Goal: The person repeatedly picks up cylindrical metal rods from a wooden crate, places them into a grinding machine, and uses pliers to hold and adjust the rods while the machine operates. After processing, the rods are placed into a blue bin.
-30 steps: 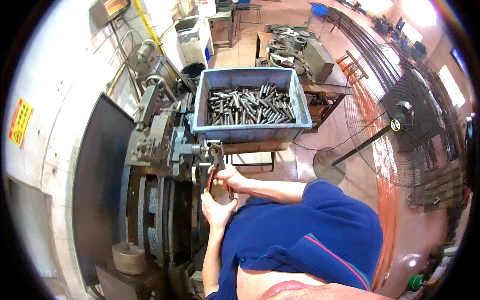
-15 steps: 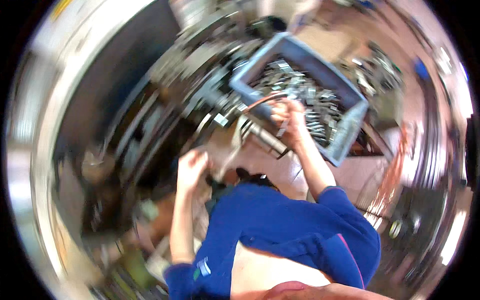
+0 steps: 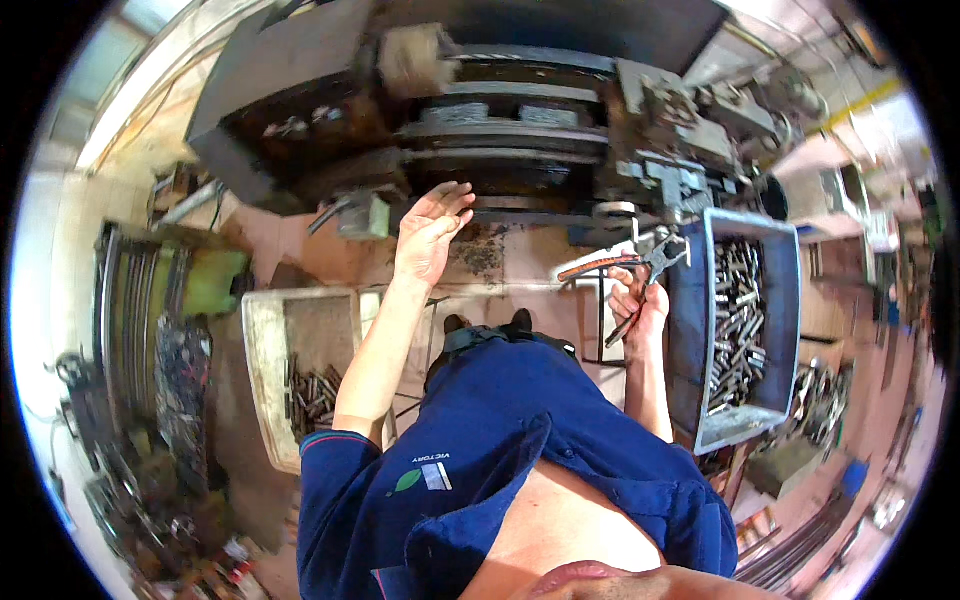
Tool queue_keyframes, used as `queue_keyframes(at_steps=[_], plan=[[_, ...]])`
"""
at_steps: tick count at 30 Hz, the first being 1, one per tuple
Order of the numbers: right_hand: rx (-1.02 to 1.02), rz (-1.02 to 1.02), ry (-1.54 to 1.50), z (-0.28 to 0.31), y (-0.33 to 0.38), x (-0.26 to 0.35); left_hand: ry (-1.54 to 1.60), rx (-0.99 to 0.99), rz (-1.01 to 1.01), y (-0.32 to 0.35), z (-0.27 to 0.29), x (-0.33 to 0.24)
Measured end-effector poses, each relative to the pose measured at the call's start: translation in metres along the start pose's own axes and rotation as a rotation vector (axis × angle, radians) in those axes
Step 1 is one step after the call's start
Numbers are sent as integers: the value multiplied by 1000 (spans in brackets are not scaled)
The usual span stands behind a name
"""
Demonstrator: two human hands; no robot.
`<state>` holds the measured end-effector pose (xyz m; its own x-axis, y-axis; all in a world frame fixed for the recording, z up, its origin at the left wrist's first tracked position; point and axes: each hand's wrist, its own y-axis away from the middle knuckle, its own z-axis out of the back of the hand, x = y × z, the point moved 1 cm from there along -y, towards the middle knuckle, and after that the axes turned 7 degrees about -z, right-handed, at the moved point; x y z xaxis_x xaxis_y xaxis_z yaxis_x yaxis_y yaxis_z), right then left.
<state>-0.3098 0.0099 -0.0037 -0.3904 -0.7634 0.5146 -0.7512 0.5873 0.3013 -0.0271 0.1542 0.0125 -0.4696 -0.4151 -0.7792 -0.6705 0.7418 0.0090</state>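
My right hand [image 3: 640, 308] is closed on a pair of pliers [image 3: 655, 256] beside the blue crate. One orange-and-black handle points left and the other, dark, slants down past my fingers. A small shiny piece [image 3: 687, 250] shows at the pliers' jaws; whether they grip it I cannot tell. My left hand [image 3: 432, 232] is raised before the lathe [image 3: 500, 145], fingers partly stretched and apart, with nothing seen in it. The blue crate [image 3: 686, 330] on the right holds many short metal pieces [image 3: 738, 320].
The lathe's chuck [image 3: 412, 60] is at its left end and its carriage [image 3: 685, 115] at its right. On the left stands a pale crate [image 3: 262, 375] with dark metal pieces [image 3: 315, 395]. Metal bars [image 3: 795, 555] lie at the lower right.
My view has turned left, so the lathe now spans the top and the blue crate stands at the right. My right hand keeps the pliers, now left of the crate. My left hand has risen.
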Motion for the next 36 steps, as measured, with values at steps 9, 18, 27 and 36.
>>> queue_keyframes(at_steps=[9, 18, 27, 36], plan=[[48, -353, 160, -80, -42, -89, -64, -454, -203, 109, 178, -99], [111, -634, 173, -86, -56, -140, -880, -1091, 74, 332, 382, -98], [82, -666, 277, -104, -46, -177, -1784, -818, 403, 345, 417, -68], [-100, -636, 331, -117, -20, -190, -1976, -146, 669, 304, 426, -62]])
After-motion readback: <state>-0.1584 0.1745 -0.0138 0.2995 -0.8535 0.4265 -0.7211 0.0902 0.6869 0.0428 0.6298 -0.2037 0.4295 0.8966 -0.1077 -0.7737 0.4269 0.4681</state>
